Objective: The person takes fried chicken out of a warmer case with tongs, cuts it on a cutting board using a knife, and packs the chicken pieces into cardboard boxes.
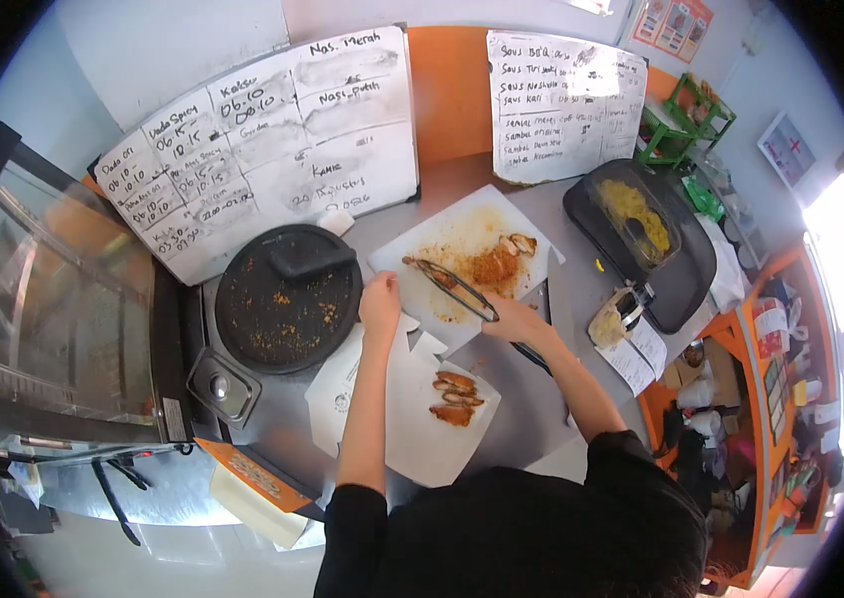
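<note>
My right hand (518,322) grips black tongs (464,290), whose tips lie over the left part of a white cutting board (404,242). Whether the tips pinch any food is hard to make out. My left hand (380,302) is closed at the board's left corner, beside the tong tips; what its fingers hold is hidden. Orange-brown crumbs (490,267) and a few pieces of cut fried chicken (518,244) are on the board. Sliced fried chicken (456,399) lies on an opened white paper food box (397,414) below my hands.
A round black pan (287,344) with crumbs stands left, above a metal lid (224,387). At right are a black tray (696,261) holding a container of yellow food (633,214), a small tub (609,321) and a receipt (635,357). A glass cabinet (53,289) borders the far left.
</note>
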The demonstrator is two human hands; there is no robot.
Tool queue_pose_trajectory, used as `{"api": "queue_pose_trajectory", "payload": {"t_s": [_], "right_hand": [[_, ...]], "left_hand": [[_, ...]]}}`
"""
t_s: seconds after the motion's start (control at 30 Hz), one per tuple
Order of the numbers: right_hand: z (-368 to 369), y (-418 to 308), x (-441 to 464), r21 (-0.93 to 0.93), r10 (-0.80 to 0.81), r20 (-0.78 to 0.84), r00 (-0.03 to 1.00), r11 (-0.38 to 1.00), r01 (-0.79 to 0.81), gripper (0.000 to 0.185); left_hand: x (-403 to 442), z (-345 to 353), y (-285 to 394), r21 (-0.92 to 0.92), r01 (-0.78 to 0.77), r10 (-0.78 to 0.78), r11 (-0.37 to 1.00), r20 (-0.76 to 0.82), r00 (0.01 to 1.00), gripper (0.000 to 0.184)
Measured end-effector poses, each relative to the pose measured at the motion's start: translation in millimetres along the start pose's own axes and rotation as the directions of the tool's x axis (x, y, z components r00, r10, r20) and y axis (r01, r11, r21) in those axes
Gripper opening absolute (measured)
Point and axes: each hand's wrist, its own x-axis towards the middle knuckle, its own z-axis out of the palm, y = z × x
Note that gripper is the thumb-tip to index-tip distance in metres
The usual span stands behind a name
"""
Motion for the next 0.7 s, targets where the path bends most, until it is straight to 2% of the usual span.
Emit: {"api": "queue_pose_trajectory", "payload": {"t_s": [0.1,0.2,0.4,0.5,0.6,0.7], "right_hand": [[-3,2,5,-0.016,-0.009,0.013,1.000,1.000,0.009,0.050],[-8,2,7,-0.013,0.022,0.039,0.999,1.000,-0.021,0.051],[-19,-8,4,-0.046,0.031,0.036,0.999,0.998,-0.030,0.055],[-21,-10,9,-0.082,0.046,0.068,0.997,0.996,-0.040,0.056],[-20,-7,10,-0.086,0.045,0.082,0.996,0.996,-0.038,0.057],[-13,3,13,-0.103,0.009,0.050,0.999,0.995,-0.004,0.062]], "left_hand": [[33,21,-2,0.073,0.035,-0.037,0.997,0.023,0.999,0.020],[49,34,-8,0.045,0.092,-0.096,0.995,0.111,0.989,0.021],[58,39,-18,0.068,-0.012,-0.003,0.998,0.210,0.978,0.019],[58,36,-16,0.318,-0.228,0.158,0.920,0.232,0.960,0.016],[59,38,-12,0.519,-0.391,0.275,0.760,0.288,0.917,0.013],[62,34,-3,0.591,-0.451,0.280,0.669,0.361,0.889,0.015]]}}
